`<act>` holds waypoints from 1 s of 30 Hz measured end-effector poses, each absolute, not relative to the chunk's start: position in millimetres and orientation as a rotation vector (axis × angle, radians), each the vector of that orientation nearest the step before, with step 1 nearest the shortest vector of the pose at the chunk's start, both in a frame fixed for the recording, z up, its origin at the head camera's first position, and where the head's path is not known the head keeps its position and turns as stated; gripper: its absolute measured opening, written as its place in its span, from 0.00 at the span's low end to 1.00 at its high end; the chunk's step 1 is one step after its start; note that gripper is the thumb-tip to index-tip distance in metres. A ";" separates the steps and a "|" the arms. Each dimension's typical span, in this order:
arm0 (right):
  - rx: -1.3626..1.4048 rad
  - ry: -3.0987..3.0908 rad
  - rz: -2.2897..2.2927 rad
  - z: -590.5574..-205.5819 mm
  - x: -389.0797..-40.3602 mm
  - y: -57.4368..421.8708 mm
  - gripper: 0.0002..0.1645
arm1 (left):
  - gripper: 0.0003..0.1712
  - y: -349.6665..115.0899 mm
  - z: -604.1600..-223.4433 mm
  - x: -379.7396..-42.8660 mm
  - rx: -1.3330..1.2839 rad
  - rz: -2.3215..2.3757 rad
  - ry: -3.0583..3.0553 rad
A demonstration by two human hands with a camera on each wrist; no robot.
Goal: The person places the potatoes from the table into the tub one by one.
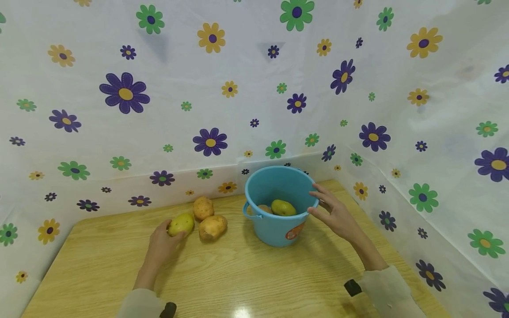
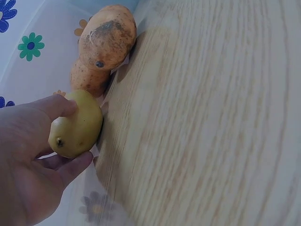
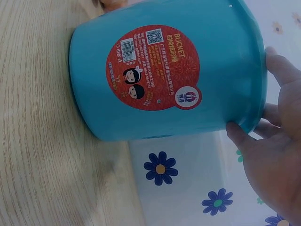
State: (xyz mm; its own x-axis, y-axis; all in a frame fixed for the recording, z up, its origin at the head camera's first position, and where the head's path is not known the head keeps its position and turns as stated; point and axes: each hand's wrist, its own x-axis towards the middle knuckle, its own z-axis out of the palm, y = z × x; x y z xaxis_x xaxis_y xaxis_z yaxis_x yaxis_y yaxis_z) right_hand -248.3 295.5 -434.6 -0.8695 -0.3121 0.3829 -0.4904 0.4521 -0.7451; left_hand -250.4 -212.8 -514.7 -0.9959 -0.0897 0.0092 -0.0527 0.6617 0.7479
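My left hand point(image 1: 165, 243) grips a yellow-green mango point(image 1: 181, 225) at the left of the table. In the left wrist view, thumb and fingers lie round the mango point(image 2: 77, 123), its small dark stem mark showing. Two brown potatoes point(image 1: 213, 227) lie close beyond it, one point(image 1: 203, 208) behind the other. My right hand point(image 1: 334, 214) touches the right rim of a blue bucket point(image 1: 274, 232), its fingers spread. The right wrist view shows those fingertips at the rim of the bucket point(image 3: 221, 61). Inside the bucket sit another yellow-green mango point(image 1: 283, 207) and a partly hidden brownish item point(image 1: 265, 208).
The wooden table point(image 1: 238, 274) meets flower-patterned white sheeting point(image 1: 175, 128) at the back and right. A blue handle point(image 1: 250, 213) hangs at the bucket's left side. A red round label point(image 3: 153, 68) is stuck to its wall.
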 end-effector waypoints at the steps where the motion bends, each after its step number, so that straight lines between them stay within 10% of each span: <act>1: 0.700 -2.508 1.385 -434.5 -248.4 295.4 0.32 | 0.43 -213.7 -514.7 -250.1 0.121 -1.266 -2.825; 30: 0.716 -2.495 1.408 -434.6 -248.7 294.3 0.31 | 0.38 -209.2 -455.6 -232.1 -0.014 -1.282 -2.734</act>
